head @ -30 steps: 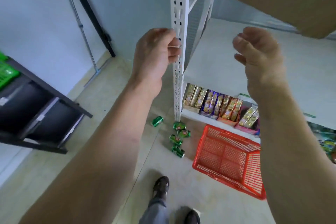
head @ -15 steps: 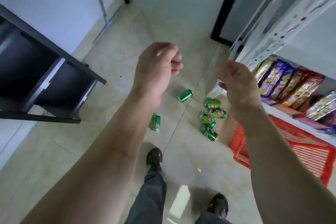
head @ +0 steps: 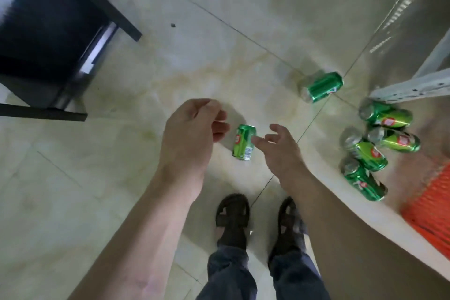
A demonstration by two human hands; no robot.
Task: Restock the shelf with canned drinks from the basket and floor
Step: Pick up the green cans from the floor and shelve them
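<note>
Right hand [head: 280, 151] is spread open just beside the lone green can [head: 244, 142] lying on the floor tiles [head: 121, 178], while the left hand [head: 192, 129] hovers loosely curled and empty. I'd wrap the fingers round the can's middle so it doesn't roll, then go for the cluster of cans [head: 375, 148] near the red basket [head: 433, 212].

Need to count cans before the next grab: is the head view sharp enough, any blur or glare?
Head view: motion-blurred at the edges; the cluster of four cans and orange basket smear, the lone can between the hands is clearer; window glare streaks the floor top right.
</note>
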